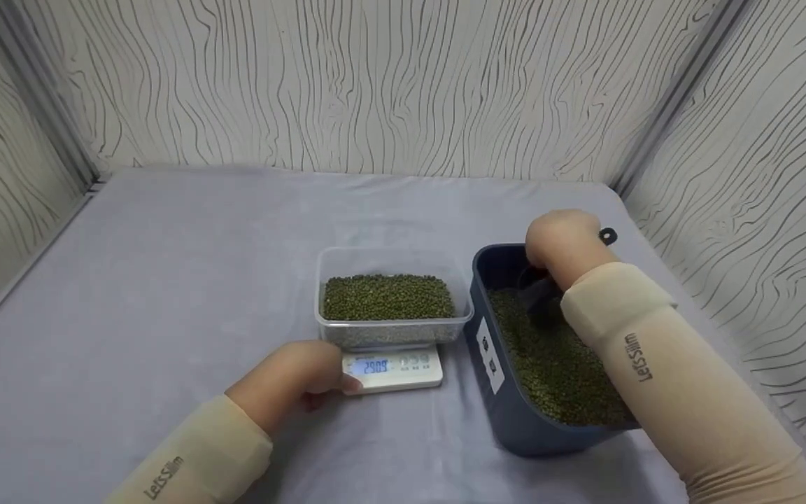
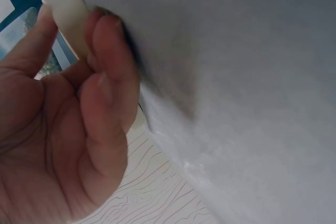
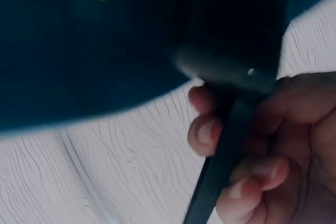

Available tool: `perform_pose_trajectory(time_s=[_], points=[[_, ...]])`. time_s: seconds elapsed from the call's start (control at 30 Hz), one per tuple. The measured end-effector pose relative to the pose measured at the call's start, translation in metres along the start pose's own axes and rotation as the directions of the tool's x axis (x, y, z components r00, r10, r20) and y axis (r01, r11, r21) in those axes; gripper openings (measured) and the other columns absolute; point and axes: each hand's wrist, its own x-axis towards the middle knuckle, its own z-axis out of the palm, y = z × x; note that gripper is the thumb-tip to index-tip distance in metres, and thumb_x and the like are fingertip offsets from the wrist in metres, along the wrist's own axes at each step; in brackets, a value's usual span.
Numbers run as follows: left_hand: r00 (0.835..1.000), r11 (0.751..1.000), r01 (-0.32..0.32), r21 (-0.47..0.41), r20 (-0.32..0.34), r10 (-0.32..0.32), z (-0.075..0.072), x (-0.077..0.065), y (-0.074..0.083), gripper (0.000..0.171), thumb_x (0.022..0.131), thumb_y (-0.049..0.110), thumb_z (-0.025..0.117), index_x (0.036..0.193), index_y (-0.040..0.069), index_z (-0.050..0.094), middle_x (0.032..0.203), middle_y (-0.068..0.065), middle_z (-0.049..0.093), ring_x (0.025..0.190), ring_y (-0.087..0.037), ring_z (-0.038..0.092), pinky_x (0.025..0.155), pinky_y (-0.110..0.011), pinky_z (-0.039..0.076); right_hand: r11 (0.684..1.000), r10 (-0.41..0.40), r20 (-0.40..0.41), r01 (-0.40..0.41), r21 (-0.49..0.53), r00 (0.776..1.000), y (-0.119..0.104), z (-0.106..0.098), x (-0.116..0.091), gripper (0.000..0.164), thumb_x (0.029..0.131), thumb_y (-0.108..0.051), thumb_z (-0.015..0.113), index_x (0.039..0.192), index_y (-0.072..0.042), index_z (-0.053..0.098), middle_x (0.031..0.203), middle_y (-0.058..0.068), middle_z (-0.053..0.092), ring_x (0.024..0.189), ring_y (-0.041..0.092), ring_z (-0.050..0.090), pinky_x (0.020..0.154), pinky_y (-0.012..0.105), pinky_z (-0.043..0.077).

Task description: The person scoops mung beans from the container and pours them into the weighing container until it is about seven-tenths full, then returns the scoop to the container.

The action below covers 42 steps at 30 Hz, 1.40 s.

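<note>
My left hand (image 1: 298, 371) pinches the left end of a white digital scale (image 1: 403, 380), thumb on top by the lit display; the left wrist view shows the other fingers curled at its edge. On the scale stands a clear plastic container (image 1: 396, 325) with green mung beans (image 1: 389, 297) in it. My right hand (image 1: 565, 241) grips the handle of a black scoop (image 3: 231, 51) over the far end of a dark blue bin (image 1: 522, 420). The scoop's head is down inside the bin, near the beans there; its contents are hidden.
A pale cloth (image 1: 165, 280) covers the table. Wood-grain patterned panels (image 1: 375, 84) stand behind and at both sides. The blue bin, with a white label (image 1: 490, 355) on its left wall, stands close against the clear container's right side.
</note>
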Motion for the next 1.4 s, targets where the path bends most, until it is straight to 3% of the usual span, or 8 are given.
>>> perform_pose_trajectory(time_s=[0.07, 0.2, 0.3, 0.37, 0.6, 0.83, 1.07, 1.4], points=[[1.000, 1.000, 0.006, -0.013, -0.002, -0.006, 0.000, 0.001, 0.000, 0.042, 0.082, 0.040, 0.066, 0.057, 0.009, 0.050, 0.046, 0.001, 0.041, 0.042, -0.010, 0.039, 0.042, -0.021, 0.034, 0.997, 0.059, -0.031, -0.061, -0.043, 0.998, -0.008, 0.009, 0.002, 0.022, 0.087, -0.012, 0.052, 0.099, 0.002, 0.064, 0.104, 0.020, 0.060, 0.073, 0.023, 0.053, 0.062, 0.039, 0.048], [1.000, 0.999, -0.007, 0.050, -0.009, 0.008, 0.001, 0.001, 0.000, 0.046, 0.082, 0.043, 0.064, 0.053, 0.010, 0.049, 0.046, 0.000, 0.043, 0.042, -0.011, 0.041, 0.042, -0.021, 0.035, 0.983, 0.143, -0.077, -0.151, -0.107, 0.987, -0.019, 0.024, 0.006, 0.029, 0.083, 0.001, 0.053, 0.110, 0.004, 0.062, 0.089, 0.014, 0.063, 0.045, 0.013, 0.036, 0.039, 0.023, 0.033], [1.000, 0.994, -0.019, 0.105, -0.007, 0.020, 0.000, 0.001, 0.000, 0.049, 0.082, 0.045, 0.063, 0.050, 0.010, 0.049, 0.047, -0.001, 0.045, 0.043, -0.012, 0.043, 0.043, -0.021, 0.036, 0.978, 0.172, -0.106, -0.182, -0.100, 0.979, -0.022, 0.031, 0.009, 0.031, 0.080, 0.007, 0.051, 0.108, 0.003, 0.063, 0.082, 0.011, 0.060, 0.040, 0.012, 0.029, 0.036, 0.022, 0.028], [0.999, 0.991, -0.031, 0.128, -0.006, 0.032, 0.000, 0.001, 0.000, 0.050, 0.082, 0.046, 0.062, 0.050, 0.009, 0.050, 0.046, -0.002, 0.047, 0.043, -0.012, 0.044, 0.045, -0.022, 0.037, 0.981, 0.176, -0.130, -0.186, -0.062, 0.976, -0.020, 0.034, 0.012, 0.027, 0.081, 0.006, 0.050, 0.103, 0.004, 0.064, 0.082, 0.013, 0.060, 0.042, 0.015, 0.034, 0.037, 0.024, 0.031], [0.998, 0.978, -0.055, 0.199, -0.006, 0.057, -0.001, 0.000, 0.002, 0.054, 0.083, 0.047, 0.060, 0.050, 0.006, 0.055, 0.045, -0.003, 0.049, 0.043, -0.014, 0.046, 0.051, -0.023, 0.038, 0.996, 0.083, -0.129, -0.087, -0.019, 0.988, -0.009, 0.049, 0.023, 0.018, 0.086, -0.005, 0.053, 0.091, 0.007, 0.065, 0.090, 0.020, 0.063, 0.072, 0.026, 0.059, 0.052, 0.036, 0.049], [0.999, 0.982, -0.041, 0.182, -0.004, 0.042, -0.001, 0.000, 0.002, 0.053, 0.082, 0.048, 0.061, 0.049, 0.007, 0.052, 0.044, -0.002, 0.047, 0.042, -0.013, 0.045, 0.048, -0.023, 0.037, 0.995, -0.075, -0.007, 0.075, -0.059, 0.997, -0.009, 0.056, 0.024, 0.027, 0.085, -0.012, 0.059, 0.104, 0.008, 0.063, 0.102, 0.027, 0.059, 0.089, 0.039, 0.059, 0.072, 0.050, 0.051], [1.000, 0.990, 0.007, 0.143, 0.006, -0.008, 0.000, 0.005, 0.002, 0.049, 0.081, 0.049, 0.061, 0.058, 0.007, 0.054, 0.048, -0.002, 0.048, 0.044, -0.014, 0.046, 0.045, -0.023, 0.038, 0.989, -0.142, 0.036, 0.143, -0.034, 0.989, -0.007, 0.056, 0.027, 0.015, 0.087, -0.009, 0.053, 0.083, -0.003, 0.067, 0.090, 0.018, 0.061, 0.074, 0.026, 0.057, 0.058, 0.040, 0.048], [1.000, 0.985, -0.004, 0.171, 0.029, -0.001, -0.003, 0.005, 0.001, 0.053, 0.082, 0.051, 0.059, 0.052, 0.008, 0.051, 0.045, -0.003, 0.047, 0.042, -0.014, 0.045, 0.047, -0.023, 0.036, 0.969, -0.228, 0.070, 0.234, -0.082, 0.971, -0.005, 0.052, 0.025, 0.021, 0.086, -0.002, 0.050, 0.071, -0.005, 0.064, 0.077, 0.011, 0.055, 0.066, 0.024, 0.046, 0.060, 0.036, 0.041]])
